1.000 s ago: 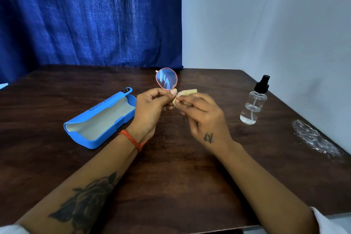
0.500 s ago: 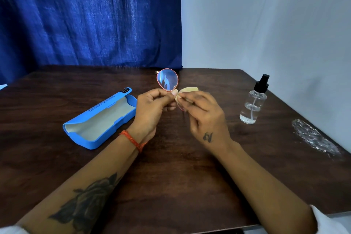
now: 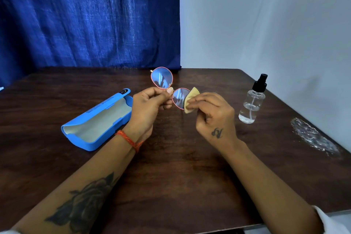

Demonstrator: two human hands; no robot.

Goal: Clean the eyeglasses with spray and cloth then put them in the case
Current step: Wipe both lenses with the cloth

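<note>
The eyeglasses (image 3: 162, 78) have round bluish lenses in a thin pink frame and hang above the middle of the table. My left hand (image 3: 147, 108) pinches them at the bridge between the lenses. My right hand (image 3: 212, 114) pinches a small tan cloth (image 3: 190, 99) folded over the outer edge of the right lens. The blue case (image 3: 98, 119) lies open on the table to the left, its pale lining up. A clear spray bottle (image 3: 251, 104) with a black pump stands to the right.
The dark wooden table (image 3: 180, 167) ends at a blue curtain (image 3: 85, 19) behind and a white wall to the right. A crumpled clear plastic wrapper (image 3: 313, 137) lies near the table's right edge.
My right hand has slid the cloth outward to the lens's right edge, uncovering most of that lens. The glasses have tilted slightly; my left hand keeps its hold.
</note>
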